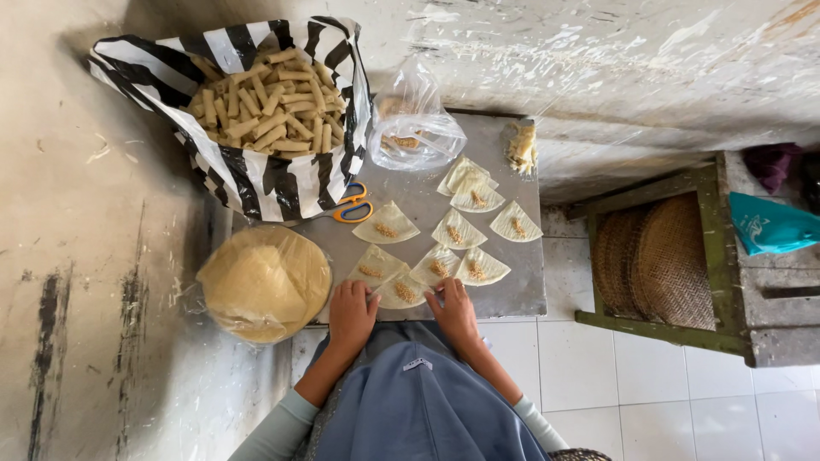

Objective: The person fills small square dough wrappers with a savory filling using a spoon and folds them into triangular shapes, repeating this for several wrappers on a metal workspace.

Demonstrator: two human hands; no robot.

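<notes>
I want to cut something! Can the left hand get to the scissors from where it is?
Probably yes. The left hand rests at the board's near edge, and the scissors lie beyond it, with only flat wrappers between.

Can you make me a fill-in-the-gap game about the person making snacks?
1. Both hands, left hand and right hand, touch the same filled ____ wrapper.
2. The striped bag holds rolled ____.
3. The scissors have orange and ____ handles.
4. The round stack of wrappers lies in clear ____.

Missing words: wedge-shaped; snacks; blue; plastic
</notes>
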